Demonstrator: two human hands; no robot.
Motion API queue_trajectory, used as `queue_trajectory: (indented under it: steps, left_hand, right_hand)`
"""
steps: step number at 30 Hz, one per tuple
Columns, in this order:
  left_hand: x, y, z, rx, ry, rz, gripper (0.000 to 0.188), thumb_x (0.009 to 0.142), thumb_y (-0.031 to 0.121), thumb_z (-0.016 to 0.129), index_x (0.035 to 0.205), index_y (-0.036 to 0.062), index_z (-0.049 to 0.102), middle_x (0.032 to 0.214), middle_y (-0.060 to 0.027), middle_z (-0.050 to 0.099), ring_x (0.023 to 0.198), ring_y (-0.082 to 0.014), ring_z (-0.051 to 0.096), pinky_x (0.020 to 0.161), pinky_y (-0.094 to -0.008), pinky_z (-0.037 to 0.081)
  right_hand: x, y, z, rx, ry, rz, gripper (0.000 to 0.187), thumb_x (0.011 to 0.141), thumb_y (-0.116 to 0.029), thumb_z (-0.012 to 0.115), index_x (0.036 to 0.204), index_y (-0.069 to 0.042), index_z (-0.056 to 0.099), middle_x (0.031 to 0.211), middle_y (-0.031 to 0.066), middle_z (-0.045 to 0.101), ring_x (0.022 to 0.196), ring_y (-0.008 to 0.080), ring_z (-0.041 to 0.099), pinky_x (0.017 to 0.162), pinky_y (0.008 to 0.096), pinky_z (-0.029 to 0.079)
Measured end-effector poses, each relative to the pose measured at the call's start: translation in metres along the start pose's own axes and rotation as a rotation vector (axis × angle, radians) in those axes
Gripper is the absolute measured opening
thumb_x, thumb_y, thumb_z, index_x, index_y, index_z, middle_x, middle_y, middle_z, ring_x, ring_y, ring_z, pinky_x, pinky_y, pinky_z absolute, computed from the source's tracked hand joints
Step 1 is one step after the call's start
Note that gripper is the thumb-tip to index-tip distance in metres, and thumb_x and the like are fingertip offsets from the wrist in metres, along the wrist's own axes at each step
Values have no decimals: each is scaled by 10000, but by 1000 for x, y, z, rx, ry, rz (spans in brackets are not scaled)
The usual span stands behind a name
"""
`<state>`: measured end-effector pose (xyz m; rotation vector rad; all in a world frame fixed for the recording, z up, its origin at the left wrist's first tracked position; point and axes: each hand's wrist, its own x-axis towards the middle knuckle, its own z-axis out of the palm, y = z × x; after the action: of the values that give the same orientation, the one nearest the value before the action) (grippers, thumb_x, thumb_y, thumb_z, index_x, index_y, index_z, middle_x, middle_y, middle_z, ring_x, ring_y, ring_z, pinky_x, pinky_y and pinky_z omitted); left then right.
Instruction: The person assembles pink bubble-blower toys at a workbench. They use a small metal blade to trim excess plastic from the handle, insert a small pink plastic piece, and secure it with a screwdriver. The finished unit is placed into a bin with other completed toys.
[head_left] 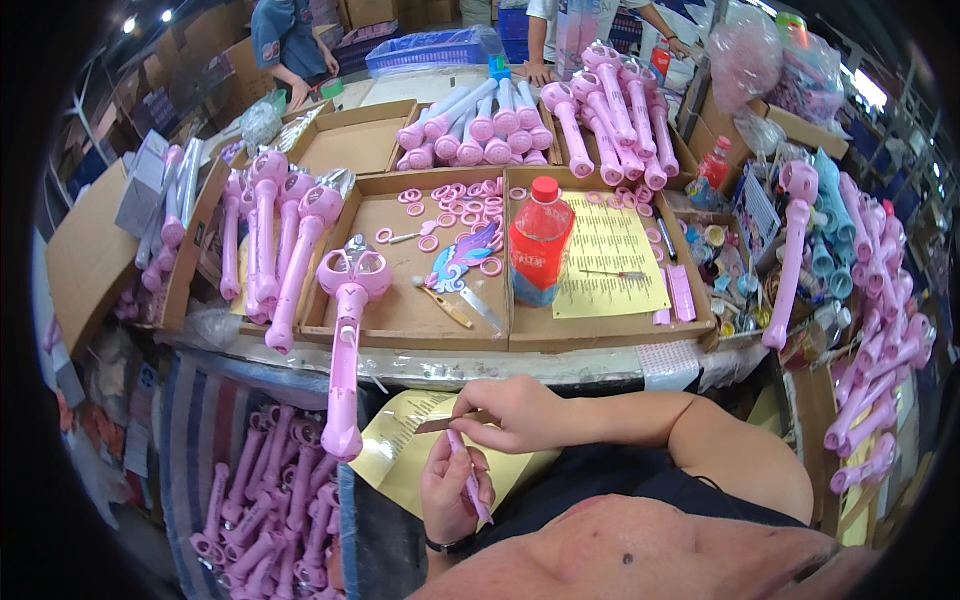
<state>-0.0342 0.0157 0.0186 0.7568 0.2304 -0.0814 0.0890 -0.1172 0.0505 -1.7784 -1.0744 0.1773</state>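
Over my lap, my left hand (pixel 455 490) is closed round a slim pink plastic strip (pixel 472 490), which looks like a compartment cover. My right hand (pixel 512 415) pinches a flat, narrow blade-like tool (pixel 434 425) at the upper end of that strip. Beneath both hands lies a yellow printed sheet (pixel 395 455). Left of them, a pink toy wand (pixel 343 400) juts over the table edge, its long handle slot uncovered and its head round and openwork.
Cardboard trays (pixel 410 335) on the table hold pink rings (pixel 470 205), a red-labelled bottle (pixel 541 245) and another yellow sheet (pixel 610 260). Pink wands fill a striped sack (pixel 190 420) at lower left. More wands (pixel 875 370) are piled at right. Two people stand across the table.
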Motion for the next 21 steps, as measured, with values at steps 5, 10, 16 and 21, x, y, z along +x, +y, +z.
queue_trajectory:
  steps: [5,10,16,21]
  left_hand:
    - [-5,2,3,111,59,45,313,941,159,519,1204,20,422,793,-81,574,464,-131,527,397,-232,436]
    - [-9,5,5,227,133,41,328,928,126,522,1207,-4,408,799,-92,574,469,-130,522,405,-228,426]
    - [-11,7,2,122,87,31,376,924,115,519,1260,6,391,813,-91,575,477,-136,531,413,-229,432]
    - [-7,2,-4,83,24,-24,369,929,122,501,1260,12,381,898,-117,567,526,-146,551,434,-237,449]
  right_hand:
    - [-1,-4,0,154,-74,157,232,859,-258,616,911,-36,578,805,123,643,710,256,628,617,351,479]
    - [6,-3,-1,515,-278,415,247,895,-291,600,919,-47,576,783,32,621,611,86,540,500,251,424]
    - [5,-7,10,764,-65,237,212,936,-249,556,993,-46,537,827,2,591,642,38,536,510,196,431]
    - [6,-5,13,823,-227,244,189,953,-214,531,990,-29,518,898,33,612,703,56,575,547,212,474]
